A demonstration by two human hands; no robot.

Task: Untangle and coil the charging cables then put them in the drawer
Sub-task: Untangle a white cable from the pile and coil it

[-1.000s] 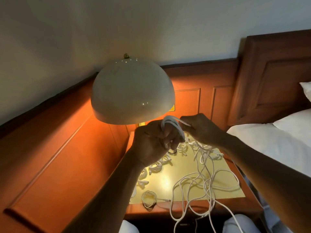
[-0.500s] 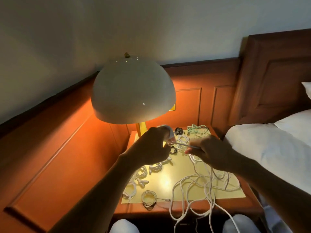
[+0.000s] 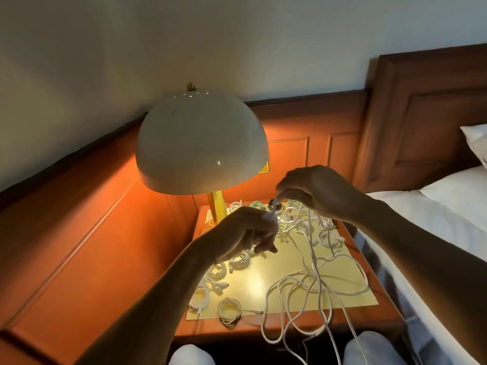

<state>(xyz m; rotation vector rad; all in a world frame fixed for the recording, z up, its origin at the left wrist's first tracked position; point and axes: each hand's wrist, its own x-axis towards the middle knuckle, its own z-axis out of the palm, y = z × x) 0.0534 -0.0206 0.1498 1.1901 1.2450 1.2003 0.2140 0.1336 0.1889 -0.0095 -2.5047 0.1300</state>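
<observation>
- The right hand (image 3: 319, 193) has climbed. Half a second ago it was low and to the right, drawing a strand sideways; now it is above and behind the left hand (image 3: 242, 233), over the rear of the tabletop (image 3: 253, 283).
- Its fingers (image 3: 283, 192) are pressed together, pinching the white cable (image 3: 274, 206), which runs in a short taut line down to the left hand.
- The left hand has sunk a little from where it was a second ago. Its fingers (image 3: 263, 243) are curled round the small coil being built, though the coil itself is mostly hidden.
- I judge this to be another turn going onto the coil, so the winding is mid-way, not finished.
- The rest of that cable lies as a loose tangle (image 3: 316, 285) across the front right of the tabletop and hangs over the front edge, so plenty remains to wind.
- Coiled cables (image 3: 229, 309) sit along the left edge and the rear, near the lamp (image 3: 203, 143) at the rear left corner.
- No drawer is in view, so the stowing is yet to come.
</observation>
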